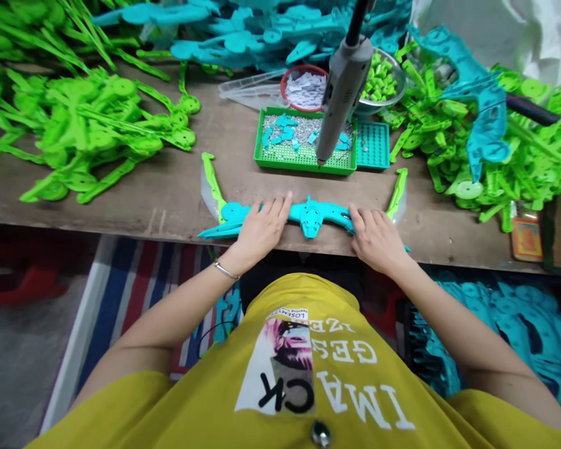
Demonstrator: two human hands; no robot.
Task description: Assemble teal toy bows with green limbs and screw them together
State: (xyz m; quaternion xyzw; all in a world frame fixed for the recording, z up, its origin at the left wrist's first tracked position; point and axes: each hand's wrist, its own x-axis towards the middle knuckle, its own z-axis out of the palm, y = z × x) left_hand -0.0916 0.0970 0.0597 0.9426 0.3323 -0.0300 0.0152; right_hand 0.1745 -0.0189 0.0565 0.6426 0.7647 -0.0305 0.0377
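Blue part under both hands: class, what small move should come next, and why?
Probably lift the right hand to the hanging grey tool while the left hand steadies the blue part: both hands lie on it, and the tool hangs just beyond, unheld.

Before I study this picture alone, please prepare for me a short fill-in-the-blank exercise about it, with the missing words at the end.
The slim silver bracelet is on the person's ____ wrist.
The two slim plastic arms near the ends of the turquoise bow-shaped plastic piece are coloured ____.
The round basket of small white pieces is coloured ____.
The shallow turquoise tray sits to the ____ of the rectangular green tray.
Missing words: left; green; red; right.
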